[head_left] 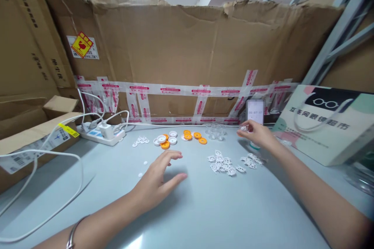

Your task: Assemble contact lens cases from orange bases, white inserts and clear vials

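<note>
My left hand (pixel 154 181) hovers above the table, thumb and fingers apart, holding nothing. Two small white discs (pixel 145 162) lie just beyond it. At the back right, my right hand (pixel 256 132) pinches a small clear-and-white piece (pixel 244 128) whose kind I cannot make out. A group of clear plastic pieces (pixel 214 131) sits to the left of that hand. In front of it are white openwork pieces (pixel 222 163), with a smaller cluster (pixel 251 160) alongside. Orange rings (pixel 202 140) and white rings (pixel 172 140) are grouped at the back centre, and small white parts (pixel 141 141) lie farther left.
A large cardboard box (pixel 175 46) walls off the back. On the left are a power strip (pixel 113 138), looping white cables (pixel 82 171) and an open carton (pixel 37 140). A phone showing a timer (pixel 255 111) stands behind my right hand, and a paper bag (pixel 324 124) at right.
</note>
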Demonstrator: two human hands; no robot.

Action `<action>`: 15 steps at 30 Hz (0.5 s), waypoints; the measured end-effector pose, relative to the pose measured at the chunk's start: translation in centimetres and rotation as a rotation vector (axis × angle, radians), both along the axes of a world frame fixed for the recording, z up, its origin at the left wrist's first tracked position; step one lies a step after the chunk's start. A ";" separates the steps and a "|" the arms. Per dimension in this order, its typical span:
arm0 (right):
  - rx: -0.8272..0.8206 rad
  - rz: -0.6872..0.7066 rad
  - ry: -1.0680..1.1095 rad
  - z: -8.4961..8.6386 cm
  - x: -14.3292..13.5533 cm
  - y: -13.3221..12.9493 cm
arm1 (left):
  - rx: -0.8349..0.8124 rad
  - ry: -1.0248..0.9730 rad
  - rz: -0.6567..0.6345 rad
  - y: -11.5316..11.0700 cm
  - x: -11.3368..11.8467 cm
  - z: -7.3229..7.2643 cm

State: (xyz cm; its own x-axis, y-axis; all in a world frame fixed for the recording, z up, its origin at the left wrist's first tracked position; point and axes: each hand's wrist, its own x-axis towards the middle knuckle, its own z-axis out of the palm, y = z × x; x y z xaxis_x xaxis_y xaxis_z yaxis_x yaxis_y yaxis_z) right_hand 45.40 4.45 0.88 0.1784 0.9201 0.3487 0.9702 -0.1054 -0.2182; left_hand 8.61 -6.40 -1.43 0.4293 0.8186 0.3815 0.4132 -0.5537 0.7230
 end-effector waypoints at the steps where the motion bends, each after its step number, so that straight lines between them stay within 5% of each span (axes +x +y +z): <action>1: -0.009 -0.017 -0.053 -0.3 0.4 0.3 | 0.000 0.000 0.000 0.0 0.0 0.0; 8: -0.061 -0.025 -0.305 -1.6 0.9 0.8 | 0.036 0.007 0.019 0.2 -0.3 0.1; 15: -0.015 -0.179 -0.381 -2.1 1.7 0.7 | 0.086 -0.023 0.059 0.8 -0.9 0.5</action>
